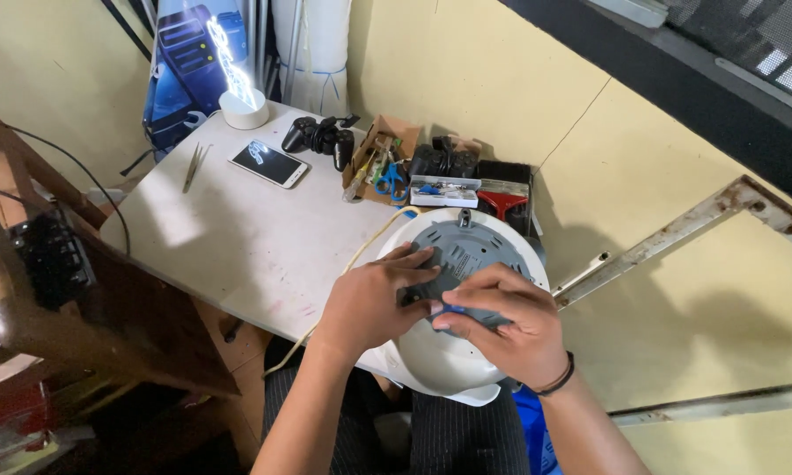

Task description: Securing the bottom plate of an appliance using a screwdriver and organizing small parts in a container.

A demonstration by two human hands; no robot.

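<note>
Presently, appliance: round white plastic appliance [444,361] upturned on white table [238,237], grey base plate [475,251] still fitted.
Left hand [370,303]: flat, pressing plate.
Right hand [502,325]: pinching a small blue tool [453,309].

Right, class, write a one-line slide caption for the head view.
Both hands, left hand and right hand, rest on an upturned white appliance at a cluttered table.

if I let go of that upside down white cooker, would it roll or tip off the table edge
Probably it would rock: the white cooker rests on its rounded side, with the grey base plate facing up. It overhangs the table edge, so tipping seems possible. Both the left hand and right hand steady it.
</note>
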